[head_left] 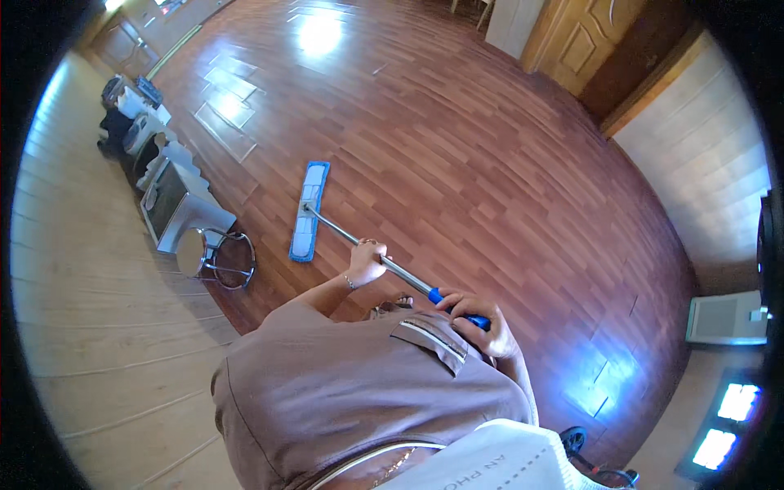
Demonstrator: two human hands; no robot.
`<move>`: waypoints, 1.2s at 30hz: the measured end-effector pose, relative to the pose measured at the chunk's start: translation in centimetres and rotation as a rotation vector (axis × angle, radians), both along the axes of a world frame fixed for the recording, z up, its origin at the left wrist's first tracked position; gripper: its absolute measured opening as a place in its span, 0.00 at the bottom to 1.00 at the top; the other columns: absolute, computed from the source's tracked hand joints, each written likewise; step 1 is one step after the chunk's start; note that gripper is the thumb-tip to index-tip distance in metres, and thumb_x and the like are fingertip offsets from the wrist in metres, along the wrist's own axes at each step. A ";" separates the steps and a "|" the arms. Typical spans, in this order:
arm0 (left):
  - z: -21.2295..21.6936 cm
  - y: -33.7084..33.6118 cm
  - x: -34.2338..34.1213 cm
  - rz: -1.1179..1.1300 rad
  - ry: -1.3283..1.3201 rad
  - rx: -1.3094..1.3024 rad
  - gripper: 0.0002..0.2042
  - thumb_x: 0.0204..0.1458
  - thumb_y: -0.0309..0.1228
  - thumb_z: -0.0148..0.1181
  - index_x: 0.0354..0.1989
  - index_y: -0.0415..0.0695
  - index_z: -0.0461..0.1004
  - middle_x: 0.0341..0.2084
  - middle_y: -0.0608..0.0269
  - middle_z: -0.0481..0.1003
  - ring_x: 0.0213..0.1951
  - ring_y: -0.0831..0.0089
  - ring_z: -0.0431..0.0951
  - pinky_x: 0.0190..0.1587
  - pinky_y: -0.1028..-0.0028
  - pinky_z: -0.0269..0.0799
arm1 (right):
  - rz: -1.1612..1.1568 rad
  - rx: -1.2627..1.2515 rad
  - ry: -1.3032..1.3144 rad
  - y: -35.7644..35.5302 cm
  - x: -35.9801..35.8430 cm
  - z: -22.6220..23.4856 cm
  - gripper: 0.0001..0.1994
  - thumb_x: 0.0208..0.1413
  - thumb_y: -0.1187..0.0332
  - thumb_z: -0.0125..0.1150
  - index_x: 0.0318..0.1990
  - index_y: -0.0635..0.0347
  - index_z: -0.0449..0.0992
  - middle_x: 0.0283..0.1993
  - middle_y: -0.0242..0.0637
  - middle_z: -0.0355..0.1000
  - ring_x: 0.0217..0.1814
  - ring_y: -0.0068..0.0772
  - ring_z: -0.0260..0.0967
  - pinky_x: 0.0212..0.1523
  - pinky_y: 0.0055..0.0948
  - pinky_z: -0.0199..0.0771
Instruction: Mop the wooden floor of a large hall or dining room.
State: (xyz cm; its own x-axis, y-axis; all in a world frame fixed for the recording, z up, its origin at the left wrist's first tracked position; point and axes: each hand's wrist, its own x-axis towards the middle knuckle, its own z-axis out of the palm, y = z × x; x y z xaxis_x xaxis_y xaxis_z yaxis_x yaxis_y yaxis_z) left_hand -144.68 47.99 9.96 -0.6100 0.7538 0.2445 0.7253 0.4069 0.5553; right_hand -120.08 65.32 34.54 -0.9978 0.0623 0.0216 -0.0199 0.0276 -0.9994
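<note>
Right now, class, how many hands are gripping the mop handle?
2. The left hand grips the metal shaft partway down, nearer the flat blue mop head. The right hand grips the blue grip at the top end, close to the person's body.

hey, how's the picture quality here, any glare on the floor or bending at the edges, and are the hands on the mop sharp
Head view: strong white glare patches on the wooden floor at the top and lower right; fisheye bends the wall boards, black rim around. The flat mop, left hand and right hand look reasonably sharp.
</note>
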 end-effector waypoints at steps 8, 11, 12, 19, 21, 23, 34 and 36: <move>5.1 4.7 3.0 -0.052 -0.127 0.050 0.13 0.40 0.37 0.64 0.13 0.47 0.67 0.17 0.55 0.71 0.28 0.53 0.73 0.31 0.58 0.66 | 0.054 0.252 0.131 3.3 0.9 7.0 0.09 0.41 0.69 0.65 0.30 0.65 0.74 0.42 0.47 0.75 0.57 0.51 0.67 0.57 0.45 0.63; 8.6 6.9 5.7 -0.102 -0.114 0.083 0.09 0.40 0.36 0.61 0.16 0.48 0.69 0.17 0.56 0.71 0.28 0.52 0.74 0.29 0.58 0.67 | 0.136 0.369 0.289 4.6 2.0 11.6 0.14 0.34 0.65 0.70 0.29 0.62 0.75 0.38 0.44 0.76 0.52 0.49 0.71 0.52 0.44 0.67; 9.5 7.7 6.8 -0.111 -0.133 0.094 0.09 0.40 0.36 0.61 0.16 0.49 0.69 0.17 0.56 0.71 0.27 0.52 0.74 0.28 0.58 0.67 | 0.212 0.440 0.380 5.3 2.5 12.9 0.15 0.33 0.64 0.71 0.29 0.61 0.76 0.37 0.42 0.76 0.51 0.48 0.72 0.51 0.43 0.67; 12.1 15.7 14.5 -0.406 -0.375 0.178 0.12 0.40 0.33 0.64 0.17 0.46 0.66 0.13 0.59 0.65 0.18 0.66 0.64 0.23 0.68 0.60 | 0.458 0.324 0.670 7.5 6.1 18.7 0.19 0.32 0.62 0.76 0.33 0.59 0.76 0.34 0.37 0.75 0.42 0.44 0.75 0.43 0.40 0.72; 15.2 17.0 16.8 -0.512 -0.447 0.311 0.11 0.40 0.32 0.66 0.19 0.45 0.68 0.14 0.60 0.66 0.19 0.70 0.65 0.24 0.69 0.61 | 0.593 0.212 0.708 8.2 6.5 19.4 0.18 0.35 0.65 0.76 0.34 0.58 0.76 0.32 0.36 0.75 0.39 0.42 0.75 0.41 0.38 0.72; 16.3 17.6 17.9 -0.678 -0.583 0.326 0.10 0.42 0.32 0.67 0.24 0.44 0.70 0.23 0.60 0.72 0.28 0.74 0.70 0.32 0.71 0.65 | 0.608 0.249 0.747 8.2 6.3 18.8 0.17 0.36 0.63 0.76 0.33 0.57 0.75 0.32 0.35 0.75 0.39 0.42 0.75 0.40 0.38 0.72; 36.3 2.7 18.4 -0.597 -0.615 0.777 0.34 0.41 0.39 0.68 0.57 0.36 0.63 0.54 0.44 0.66 0.58 0.58 0.66 0.61 0.57 0.58 | 0.482 0.498 0.744 7.5 -2.1 6.9 0.13 0.43 0.63 0.70 0.28 0.59 0.71 0.24 0.35 0.70 0.24 0.39 0.67 0.28 0.35 0.65; 39.3 3.0 20.6 -0.598 -0.317 1.223 0.25 0.43 0.35 0.65 0.49 0.37 0.69 0.43 0.42 0.73 0.48 0.56 0.75 0.53 0.54 0.66 | 0.556 0.485 0.521 6.2 -4.4 3.2 0.14 0.44 0.61 0.69 0.28 0.59 0.71 0.22 0.38 0.68 0.23 0.42 0.65 0.27 0.36 0.64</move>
State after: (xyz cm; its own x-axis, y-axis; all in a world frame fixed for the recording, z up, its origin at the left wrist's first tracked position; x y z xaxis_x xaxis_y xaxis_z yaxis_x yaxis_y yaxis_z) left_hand -124.06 51.01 49.28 -0.4284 0.3278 0.8421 0.3929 -0.7716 0.5002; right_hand -124.44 71.55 37.69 -0.7375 -0.5597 0.3780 -0.6036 0.2951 -0.7407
